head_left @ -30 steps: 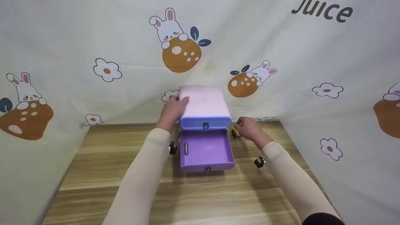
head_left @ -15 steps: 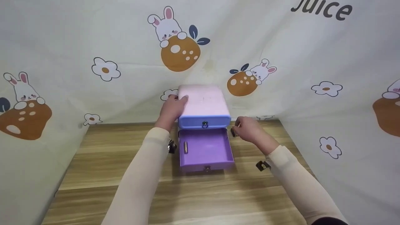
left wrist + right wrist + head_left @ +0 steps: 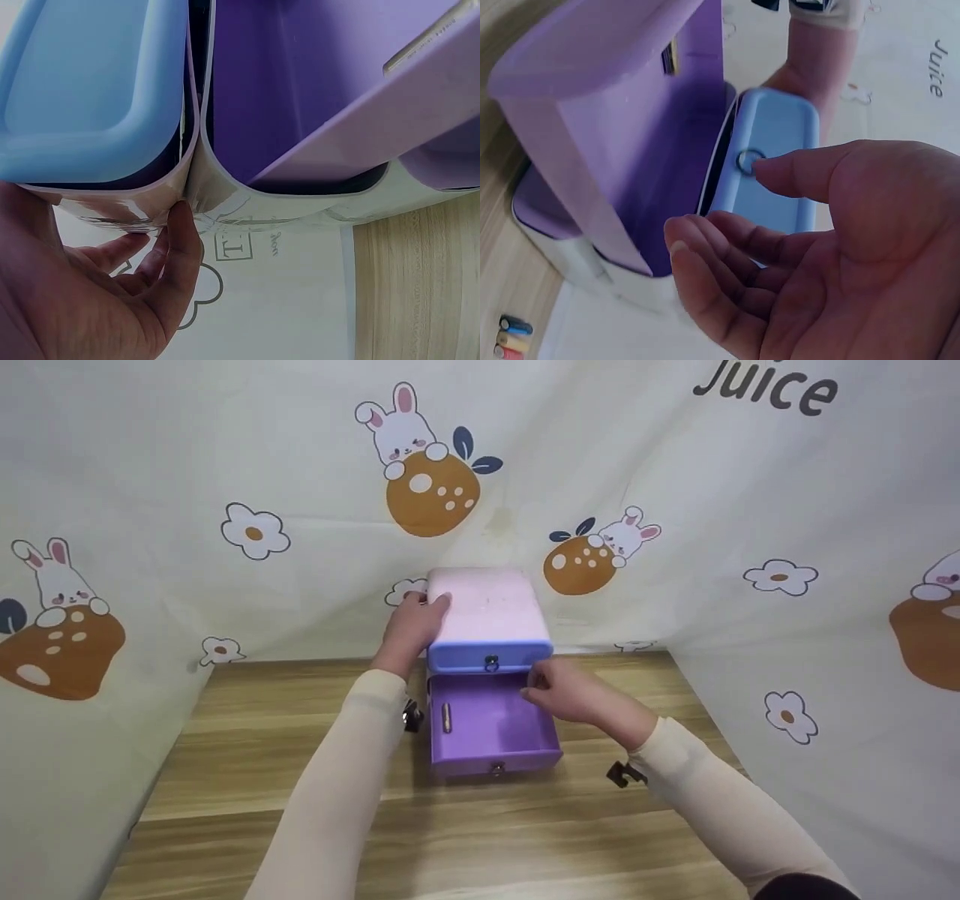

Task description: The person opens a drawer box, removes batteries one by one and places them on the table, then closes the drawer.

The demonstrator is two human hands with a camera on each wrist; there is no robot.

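A small two-tier drawer cabinet (image 3: 487, 600) with a pink top stands against the back cloth. Its upper blue drawer (image 3: 457, 658) is closed, while the lower purple drawer (image 3: 499, 727) is pulled out. One battery (image 3: 447, 718) lies at the left inside the purple drawer. My left hand (image 3: 411, 626) holds the cabinet's upper left side, thumb on the top and fingers against the side wall. Over the right part of the purple drawer is my right hand (image 3: 566, 690), fingers loosely bent. In the right wrist view its thumb and fingers stand apart, with nothing visible between them.
Several batteries (image 3: 513, 337) lie together on the wood-grain table (image 3: 285, 765) beside the cabinet, seen in the right wrist view. Printed cloth (image 3: 322, 562) with rabbits and flowers hangs behind and at both sides.
My right hand has moved left from beside the cabinet to over the purple drawer. The left hand keeps its hold, and the drawers have not moved.
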